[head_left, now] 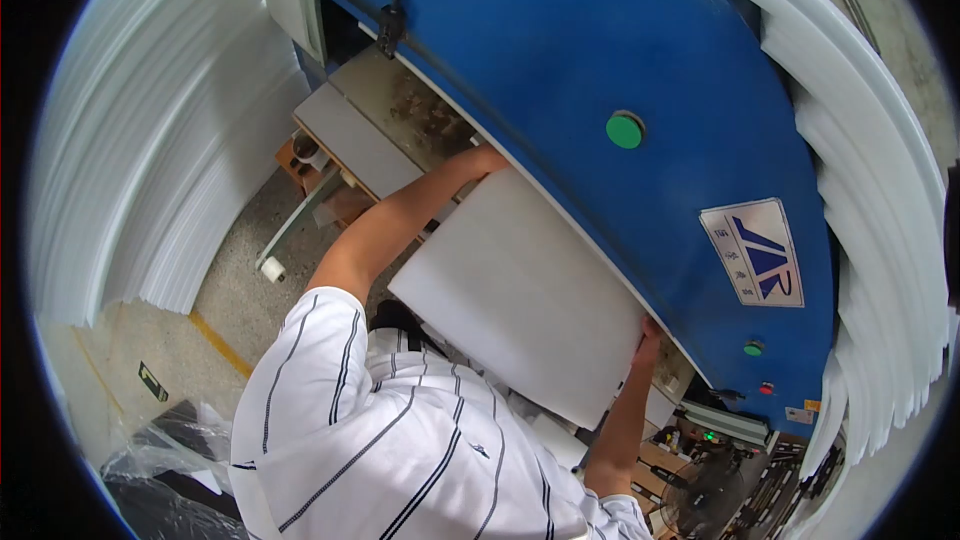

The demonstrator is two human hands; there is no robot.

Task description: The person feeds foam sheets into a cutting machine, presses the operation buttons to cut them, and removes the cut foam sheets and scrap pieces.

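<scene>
A thick white sheet [520, 290], apparently foam board, lies at a slant between my two arms, its far edge under the front of a blue machine [560, 70]. My left hand [487, 160] is at the sheet's upper left corner, closed on its edge, with the fingertips hidden under the machine. On the opposite side my right hand [648, 338] grips the sheet's right edge, close to the machine's lower rim. Part of this hand's fingers is hidden too.
Tall stacks of white sheets stand at the left [170, 130] and the right [860, 190]. The machine carries a large green button [625, 129] and a small red button [767, 388]. A fan [705, 490] stands at lower right, clear plastic wrap [165, 470] at lower left.
</scene>
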